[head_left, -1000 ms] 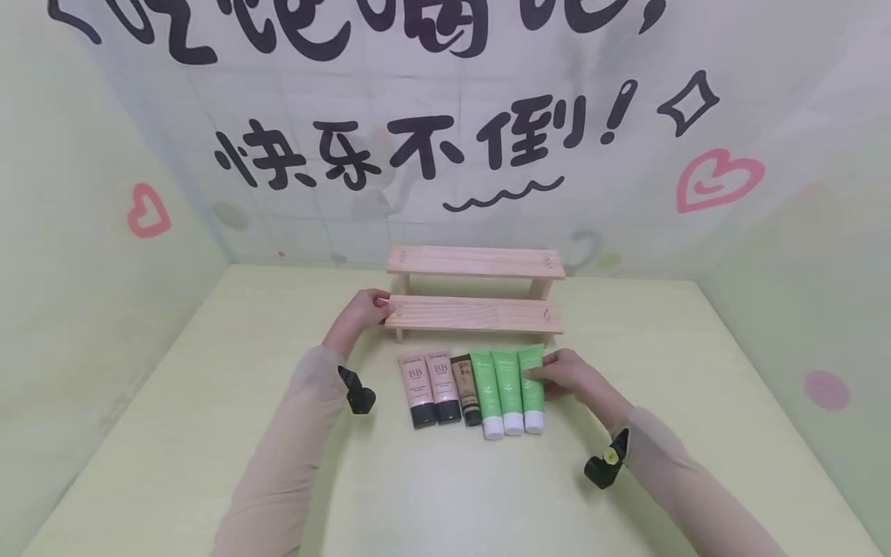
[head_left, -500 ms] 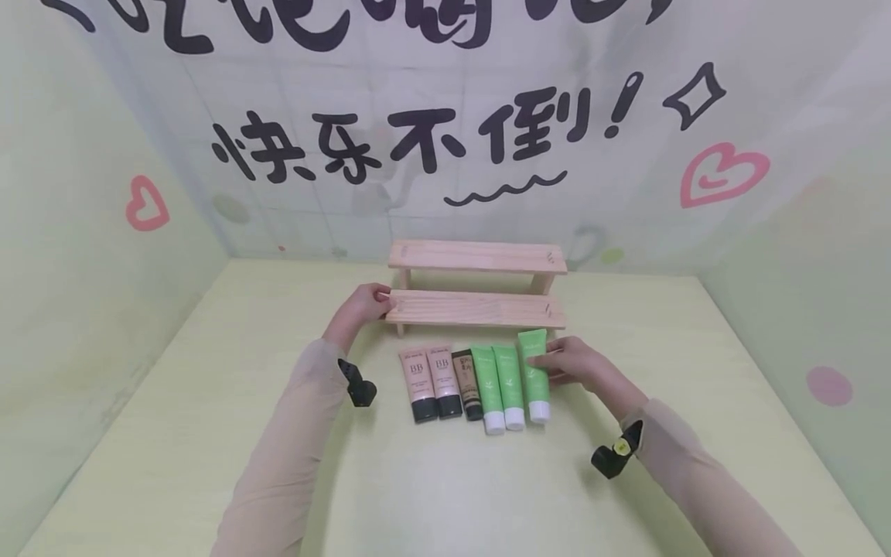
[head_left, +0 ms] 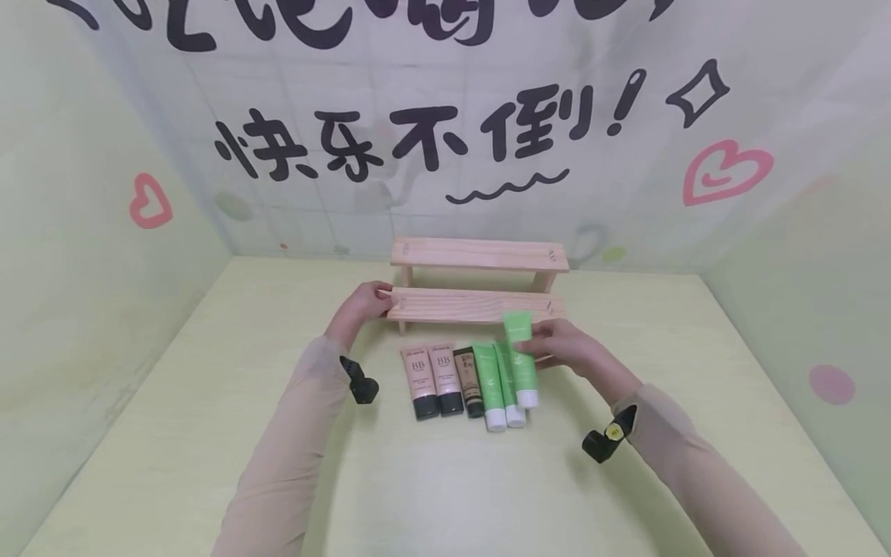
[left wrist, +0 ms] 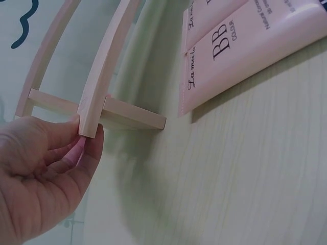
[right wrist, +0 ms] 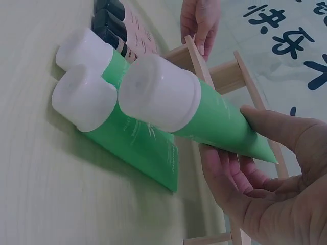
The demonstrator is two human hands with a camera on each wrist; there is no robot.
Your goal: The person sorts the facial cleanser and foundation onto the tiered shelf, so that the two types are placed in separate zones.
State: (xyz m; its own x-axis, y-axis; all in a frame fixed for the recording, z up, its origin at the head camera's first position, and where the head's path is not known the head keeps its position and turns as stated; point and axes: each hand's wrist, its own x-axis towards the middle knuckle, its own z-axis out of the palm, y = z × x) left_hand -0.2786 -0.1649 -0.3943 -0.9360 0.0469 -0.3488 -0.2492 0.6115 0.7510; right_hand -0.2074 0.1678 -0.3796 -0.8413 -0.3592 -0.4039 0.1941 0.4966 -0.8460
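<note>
Green tube (head_left: 521, 357) lifted off the table (head_left: 209, 402) — pinched by right hand (head_left: 564, 350), two green tubes (head_left: 496, 387) at its seven o'clock, left hand (head_left: 358, 309) at ten o'clock — pinching the wooden rack (head_left: 480, 305) end.

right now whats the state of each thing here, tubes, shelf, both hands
right hand: pinching the lifted tube
lifted green tube: off the table, white cap on, cap end toward the person
two other green tubes: lying flat side by side, white caps on
two pink BB tubes: lying flat, black caps on
brown tube: lying flat between pink and green, capped
wooden two-step shelf: upright, both steps bare
left hand: gripping the lower step's left end
</note>
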